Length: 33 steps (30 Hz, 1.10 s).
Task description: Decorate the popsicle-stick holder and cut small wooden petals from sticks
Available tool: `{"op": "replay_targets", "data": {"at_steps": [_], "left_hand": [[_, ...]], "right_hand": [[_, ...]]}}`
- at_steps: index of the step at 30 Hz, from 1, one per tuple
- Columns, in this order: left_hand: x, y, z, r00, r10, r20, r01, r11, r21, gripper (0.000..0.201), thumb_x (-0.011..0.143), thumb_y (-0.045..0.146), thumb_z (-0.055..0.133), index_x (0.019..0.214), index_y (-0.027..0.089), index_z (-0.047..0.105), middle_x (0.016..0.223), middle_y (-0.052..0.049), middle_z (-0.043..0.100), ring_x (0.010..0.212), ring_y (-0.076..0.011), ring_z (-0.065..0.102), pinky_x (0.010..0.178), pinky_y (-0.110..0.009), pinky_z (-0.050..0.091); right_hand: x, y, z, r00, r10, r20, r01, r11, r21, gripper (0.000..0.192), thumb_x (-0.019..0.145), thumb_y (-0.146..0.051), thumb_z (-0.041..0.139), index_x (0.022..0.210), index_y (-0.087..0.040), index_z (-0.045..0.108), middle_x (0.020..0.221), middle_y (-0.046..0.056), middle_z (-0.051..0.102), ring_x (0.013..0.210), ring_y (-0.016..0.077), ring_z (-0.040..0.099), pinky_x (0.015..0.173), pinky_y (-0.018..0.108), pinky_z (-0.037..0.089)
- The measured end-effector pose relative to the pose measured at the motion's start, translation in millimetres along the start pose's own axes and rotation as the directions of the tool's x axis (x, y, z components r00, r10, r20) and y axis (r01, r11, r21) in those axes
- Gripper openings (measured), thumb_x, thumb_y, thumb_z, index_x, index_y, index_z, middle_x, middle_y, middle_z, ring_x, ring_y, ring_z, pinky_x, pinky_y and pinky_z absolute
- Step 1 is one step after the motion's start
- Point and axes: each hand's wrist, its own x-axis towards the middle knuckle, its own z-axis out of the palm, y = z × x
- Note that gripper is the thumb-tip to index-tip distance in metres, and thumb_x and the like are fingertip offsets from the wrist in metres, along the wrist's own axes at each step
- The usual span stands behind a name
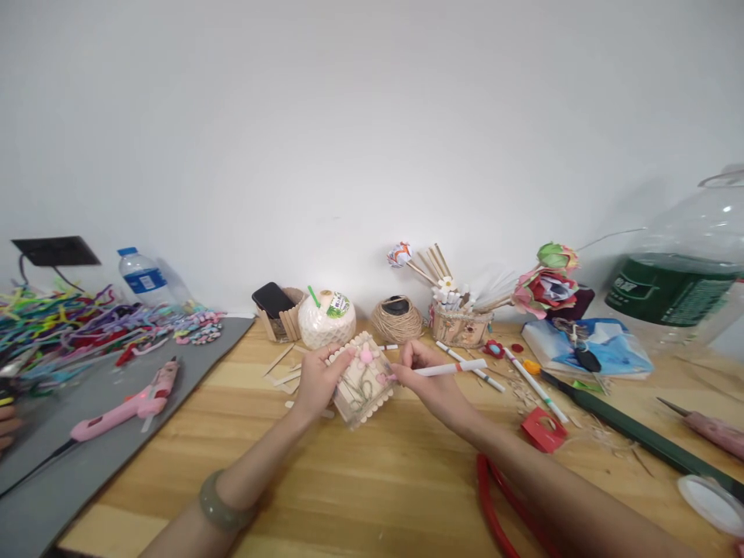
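Observation:
My left hand (318, 380) is closed on the left edge of a small craft-stick box (356, 384), which is tilted above the table. Its face carries a pink heart-like piece, thin twine and pink drawn marks. A white marker pen (450, 369) with an orange band is pinched in my right hand (428, 381). The pen's tip meets the box's right side, at a pink mark. Loose craft sticks (284, 372) lie beside my left hand. Other white markers (535, 385) rest to the right of my right hand.
Along the wall stand a phone holder (280, 324), a wrapped coconut (326, 322), a twine ball (397, 319) and a pen basket (462, 325). A pink glue gun (131, 407) lies left, near pipe cleaners (75, 329) and another person's hand (8, 425). A large bottle (677, 287) stands right.

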Motion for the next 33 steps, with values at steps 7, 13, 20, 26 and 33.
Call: {"op": "replay_targets", "data": {"at_steps": [7,13,20,26,33], "left_hand": [[0,0,0.3,1.0,0.018,-0.002,-0.018,1.0,0.005,0.032,0.072,0.036,0.063,0.049,0.017,0.051,0.045,0.006,0.043,0.047,-0.0108,0.038,0.048,-0.023,0.031],[0,0,-0.4,1.0,0.025,0.002,-0.025,1.0,0.013,0.032,0.072,0.037,0.063,0.05,0.017,0.052,0.045,0.006,0.043,0.047,-0.011,0.039,0.048,-0.023,0.031],[0,-3,-0.1,0.999,0.033,0.009,-0.033,0.999,0.024,0.031,0.074,0.037,0.061,0.052,0.017,0.053,0.046,0.005,0.045,0.047,-0.0112,0.039,0.047,-0.023,0.032],[0,-4,-2.8,0.994,0.092,0.062,-0.095,0.994,0.054,0.035,0.076,0.039,0.06,0.05,0.017,0.051,0.046,0.005,0.043,0.047,-0.0111,0.039,0.048,-0.023,0.033],[1,-2,-6.3,0.94,0.25,0.233,-0.283,0.952,0.118,0.027,0.08,0.039,0.058,0.066,0.016,0.066,0.071,-0.004,0.062,0.072,-0.0194,0.056,0.072,-0.031,0.044]], "right_hand": [[0,2,0,1.0,-0.003,0.003,0.003,1.0,0.005,0.027,0.078,-0.026,0.06,0.061,-0.022,0.039,0.058,-0.007,0.04,0.055,0.0121,0.038,0.051,0.024,0.028],[-1,2,-1,1.0,0.003,-0.001,-0.003,1.0,0.0,0.028,0.077,-0.028,0.061,0.06,-0.022,0.039,0.057,-0.007,0.039,0.054,0.012,0.036,0.05,0.024,0.028],[-1,0,0,1.0,0.0,0.01,0.0,1.0,0.01,0.028,0.077,-0.029,0.061,0.06,-0.022,0.04,0.058,-0.006,0.04,0.055,0.012,0.036,0.051,0.024,0.028],[1,-7,-1,1.0,0.0,-0.028,0.001,0.999,0.037,0.028,0.076,-0.029,0.06,0.06,-0.023,0.039,0.054,-0.006,0.041,0.052,0.0124,0.039,0.049,0.024,0.03],[8,-23,-15,0.969,-0.074,-0.234,0.075,0.997,-0.005,0.027,0.077,-0.029,0.059,0.059,-0.024,0.039,0.055,-0.006,0.04,0.054,0.0134,0.04,0.052,0.026,0.03]]}}
